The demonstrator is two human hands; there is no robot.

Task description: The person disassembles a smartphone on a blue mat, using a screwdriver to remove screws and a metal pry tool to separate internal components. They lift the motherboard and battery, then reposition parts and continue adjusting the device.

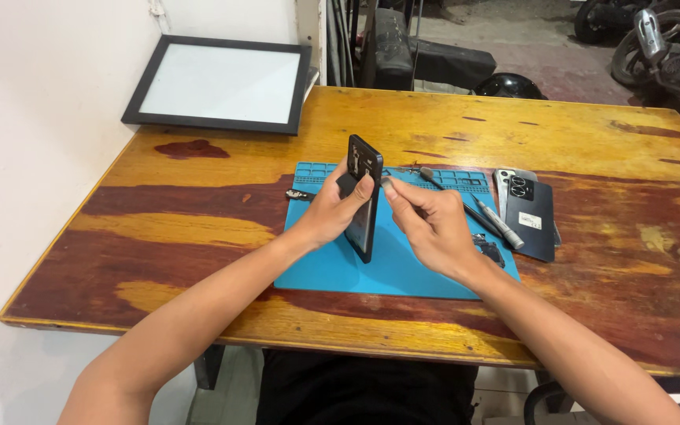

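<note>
Head view: left hand (328, 211) fingers grasp a black phone (362, 197), held on edge, tilted, above the blue mat (332, 264). Right hand (434, 224), fingers curled with the thumb tip beside the phone; whether it pinches anything cannot be told. Right of the mat lie tools (482, 212) and another phone (530, 208) on the wooden table (198, 173); beyond the mat, a black-framed panel (220, 83).

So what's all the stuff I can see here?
Phone: one, black, held on edge over the mat.
Work mat: one, blue, middle of the table.
Table: one, brown and yellow wood.
Screwdrivers: two, grey, on the mat's right side.
Phone backs: two, black over silver, right of the mat.
Picture frame: one, black, leaning on the wall.
Motorbike: one, top right.
Left hand: grips the phone.
Right hand: beside the phone.
</note>
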